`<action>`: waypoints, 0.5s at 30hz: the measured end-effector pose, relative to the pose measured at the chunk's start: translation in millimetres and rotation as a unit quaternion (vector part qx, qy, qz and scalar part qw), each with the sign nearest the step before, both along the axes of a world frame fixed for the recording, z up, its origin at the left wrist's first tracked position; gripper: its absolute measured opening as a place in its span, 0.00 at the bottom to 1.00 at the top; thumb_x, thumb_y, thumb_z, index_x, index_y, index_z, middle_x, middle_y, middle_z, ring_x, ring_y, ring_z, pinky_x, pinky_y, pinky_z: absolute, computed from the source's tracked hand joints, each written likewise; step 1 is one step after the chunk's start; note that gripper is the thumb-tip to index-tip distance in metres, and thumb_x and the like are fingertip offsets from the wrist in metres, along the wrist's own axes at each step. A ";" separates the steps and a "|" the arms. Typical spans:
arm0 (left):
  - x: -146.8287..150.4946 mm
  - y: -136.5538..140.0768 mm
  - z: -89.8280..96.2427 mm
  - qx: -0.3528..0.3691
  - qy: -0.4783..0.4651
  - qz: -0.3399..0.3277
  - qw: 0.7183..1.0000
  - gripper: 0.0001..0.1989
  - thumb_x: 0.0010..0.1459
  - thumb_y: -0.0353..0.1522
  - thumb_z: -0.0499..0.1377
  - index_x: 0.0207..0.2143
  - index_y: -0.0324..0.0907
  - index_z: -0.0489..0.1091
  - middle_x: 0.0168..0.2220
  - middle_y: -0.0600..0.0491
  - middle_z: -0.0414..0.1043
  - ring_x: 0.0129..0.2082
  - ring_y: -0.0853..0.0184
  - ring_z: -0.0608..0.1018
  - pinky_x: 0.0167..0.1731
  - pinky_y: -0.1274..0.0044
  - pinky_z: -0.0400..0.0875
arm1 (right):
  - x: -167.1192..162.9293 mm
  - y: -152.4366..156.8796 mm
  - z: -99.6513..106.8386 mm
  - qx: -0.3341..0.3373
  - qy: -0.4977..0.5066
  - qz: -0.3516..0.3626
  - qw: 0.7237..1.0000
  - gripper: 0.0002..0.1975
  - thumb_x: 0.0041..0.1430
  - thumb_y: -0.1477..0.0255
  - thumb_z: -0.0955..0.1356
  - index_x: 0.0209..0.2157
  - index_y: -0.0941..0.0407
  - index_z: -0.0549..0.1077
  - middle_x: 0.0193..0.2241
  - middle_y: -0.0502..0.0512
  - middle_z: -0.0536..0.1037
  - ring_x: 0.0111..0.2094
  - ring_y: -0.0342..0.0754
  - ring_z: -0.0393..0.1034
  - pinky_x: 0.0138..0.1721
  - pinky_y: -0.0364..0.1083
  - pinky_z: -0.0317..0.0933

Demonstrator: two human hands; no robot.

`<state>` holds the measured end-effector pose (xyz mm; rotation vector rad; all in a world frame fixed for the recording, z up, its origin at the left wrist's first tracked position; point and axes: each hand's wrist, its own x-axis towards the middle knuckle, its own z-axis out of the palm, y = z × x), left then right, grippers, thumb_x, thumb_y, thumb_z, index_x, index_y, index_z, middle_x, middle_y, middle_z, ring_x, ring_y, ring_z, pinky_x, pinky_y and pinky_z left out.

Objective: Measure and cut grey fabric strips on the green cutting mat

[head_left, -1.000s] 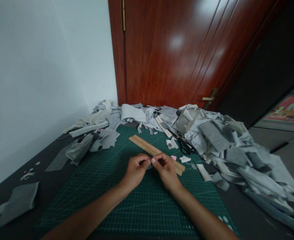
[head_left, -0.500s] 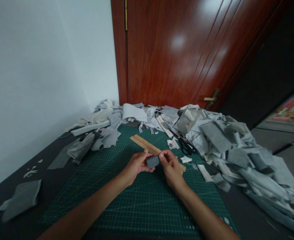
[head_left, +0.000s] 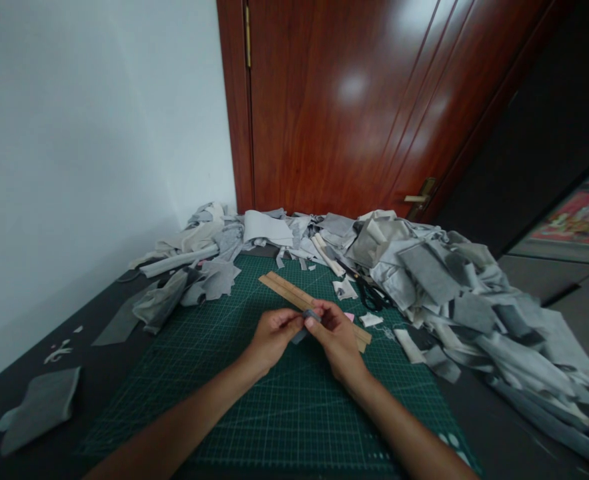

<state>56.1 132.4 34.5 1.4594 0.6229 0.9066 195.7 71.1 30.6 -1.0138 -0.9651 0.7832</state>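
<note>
A small grey fabric piece [head_left: 299,333] is pinched between my two hands above the cutting mat. The fingers of my left hand [head_left: 277,333] close on its left side, thumb on top. My right hand [head_left: 335,333] grips the other side, with its thumb pressed on the cloth. Much of the piece is hidden by my fingers. Just behind the hands, wooden rulers [head_left: 287,289] lie slantwise on the green cutting mat [head_left: 274,413], partly covered by my right hand.
Black-handled scissors [head_left: 371,293] lie right of the rulers. A big heap of grey and white cloth scraps [head_left: 429,273] runs along the back and right. More scraps [head_left: 164,297] lie at the left, with a folded grey cloth [head_left: 41,407] near the front. A wooden door [head_left: 324,113] stands behind.
My hands have drawn closer together, and the grey piece, which showed a flat face before, is now bunched or folded between my fingertips. The view has shifted slightly.
</note>
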 end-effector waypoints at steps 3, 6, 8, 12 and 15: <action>2.2 -4.1 -5.2 0.004 -0.031 0.039 0.999 0.22 0.55 0.50 0.68 0.33 0.37 0.81 0.28 0.50 0.77 0.28 0.67 0.73 0.30 0.77 0.66 | -3.8 -2.5 1.7 -0.003 -0.001 0.015 1.000 0.15 0.50 0.62 0.79 0.38 0.52 0.80 0.33 0.51 0.80 0.35 0.50 0.73 0.39 0.49 0.69; 3.1 -7.6 -8.7 0.024 -0.041 0.053 0.997 0.20 0.56 0.48 0.68 0.33 0.38 0.80 0.28 0.51 0.77 0.29 0.67 0.73 0.31 0.77 0.67 | -7.4 -5.0 1.9 0.009 0.003 0.010 1.000 0.10 0.53 0.63 0.78 0.36 0.52 0.82 0.33 0.52 0.81 0.36 0.51 0.74 0.42 0.49 0.69; 3.6 -9.9 -9.5 0.041 -0.046 0.053 0.997 0.19 0.57 0.47 0.67 0.32 0.38 0.80 0.28 0.52 0.76 0.29 0.67 0.73 0.31 0.77 0.67 | -8.2 -6.1 1.6 0.021 0.007 0.007 1.000 0.08 0.55 0.64 0.77 0.35 0.52 0.83 0.34 0.51 0.81 0.37 0.51 0.74 0.42 0.49 0.69; 5.2 -13.4 -8.5 0.078 -0.041 0.061 0.994 0.17 0.60 0.45 0.66 0.31 0.39 0.79 0.26 0.53 0.75 0.27 0.67 0.73 0.29 0.78 0.67 | -4.4 -8.1 2.9 0.053 -0.028 -0.004 0.998 0.04 0.56 0.67 0.77 0.31 0.51 0.82 0.32 0.50 0.79 0.36 0.49 0.72 0.40 0.47 0.66; 4.8 -11.9 -4.6 0.131 -0.040 0.068 0.988 0.13 0.62 0.41 0.64 0.33 0.40 0.80 0.33 0.50 0.78 0.33 0.64 0.78 0.34 0.76 0.71 | -0.4 -10.6 6.7 0.081 -0.102 -0.033 0.991 0.04 0.58 0.69 0.76 0.29 0.52 0.81 0.30 0.49 0.76 0.35 0.48 0.71 0.40 0.47 0.63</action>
